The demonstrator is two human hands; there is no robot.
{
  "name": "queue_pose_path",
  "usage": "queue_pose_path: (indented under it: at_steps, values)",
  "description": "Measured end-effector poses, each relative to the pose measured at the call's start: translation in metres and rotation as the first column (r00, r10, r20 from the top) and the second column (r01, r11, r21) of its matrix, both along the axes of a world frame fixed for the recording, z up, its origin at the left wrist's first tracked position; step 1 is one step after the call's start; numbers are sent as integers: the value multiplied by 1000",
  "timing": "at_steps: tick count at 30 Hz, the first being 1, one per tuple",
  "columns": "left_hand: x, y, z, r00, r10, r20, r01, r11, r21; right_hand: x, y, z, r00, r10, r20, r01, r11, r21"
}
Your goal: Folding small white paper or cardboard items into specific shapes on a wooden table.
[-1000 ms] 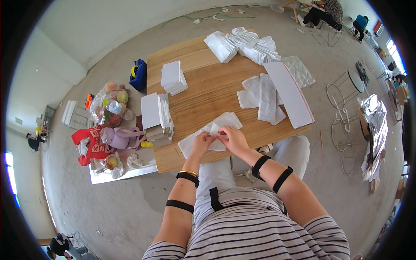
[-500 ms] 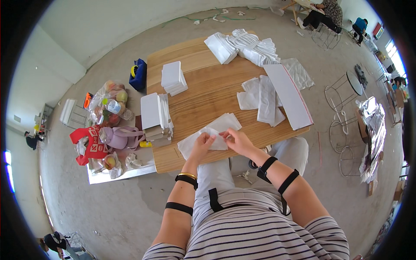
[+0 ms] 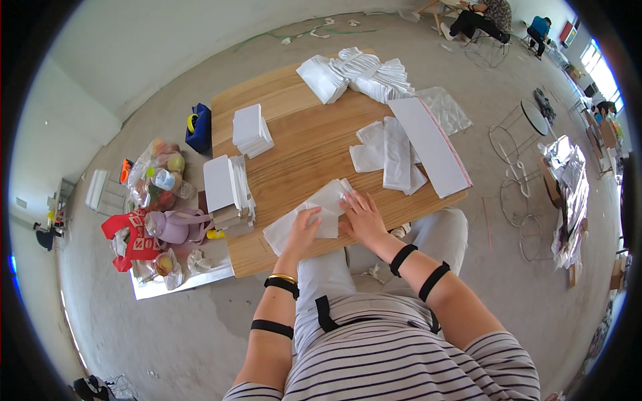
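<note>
A thin white folded sheet (image 3: 326, 215), slightly see-through, lies slantwise at the table's near edge; whether it is paper or a plastic bag I cannot tell. My left hand (image 3: 304, 230) rests on its middle, with the fingers stretched out. Flat on its right end is my right hand (image 3: 363, 218), fingers spread. Farther right lie more loose white sheets (image 3: 396, 157), partly overlapping. Beside them a long white box or board (image 3: 431, 147) with a reddish edge reaches toward the table's right corner.
On the wooden table (image 3: 301, 140) stand two stacks of white cards (image 3: 219, 184) (image 3: 251, 127) at left and bundled white sheets (image 3: 358, 75) at the back. A blue tape dispenser (image 3: 198, 128), bagged fruit (image 3: 167, 164) and a lilac bottle (image 3: 170, 226) are left. Stools (image 3: 533, 118) stand right.
My fingers have gone from pinching the sheet to lying flat on it. The right hand has spread out over the sheet's right end. The whole view has shifted slightly.
</note>
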State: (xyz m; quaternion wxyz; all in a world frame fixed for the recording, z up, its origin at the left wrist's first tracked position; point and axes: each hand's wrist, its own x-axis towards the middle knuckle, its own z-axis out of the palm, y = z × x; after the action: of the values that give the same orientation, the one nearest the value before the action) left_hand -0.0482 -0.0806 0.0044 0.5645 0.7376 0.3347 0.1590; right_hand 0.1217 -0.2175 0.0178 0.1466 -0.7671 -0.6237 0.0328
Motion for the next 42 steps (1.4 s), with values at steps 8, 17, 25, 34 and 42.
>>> queue_pose_path:
  at_steps: [8,17,25,34,42]
  values:
    - [2,-3,-1,1000,-5,-18,6,997,71,-2,-2,0,990,2,139,-2,1000,0]
    - [3,-2,1,1000,0,-12,0,999,41,12,1,11,965,-45,-257,109,964,242]
    - [-1,-2,0,1000,-13,-25,13,1000,-12,20,10,172,287,160,-944,120,972,201]
    - [1,-7,10,1000,19,-20,-20,999,-46,-38,-54,335,-316,801,-508,-408,369,835]
    - [2,-8,12,1000,-4,-25,4,1000,-6,-52,-66,334,-374,823,-428,-258,351,900]
